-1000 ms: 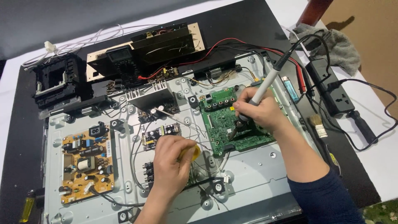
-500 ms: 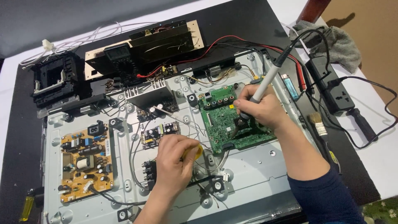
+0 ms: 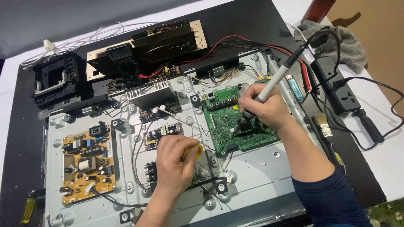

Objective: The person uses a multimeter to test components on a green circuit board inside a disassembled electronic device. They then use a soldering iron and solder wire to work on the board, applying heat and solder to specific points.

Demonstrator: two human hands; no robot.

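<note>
Fingers of the right hand [image 3: 269, 110] pinch a soldering iron [image 3: 275, 82], tip on the green circuit board [image 3: 235, 122]; left hand [image 3: 176, 162] fingers curl round a yellow object [image 3: 197, 150] over the metal chassis [image 3: 252, 176], inside the desk [image 3: 370, 168] edge.

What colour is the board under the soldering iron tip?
Green; the circuit board shows best in the head view.

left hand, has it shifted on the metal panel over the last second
No. The left hand stays by the yellow spool, just left of the green board.
</note>
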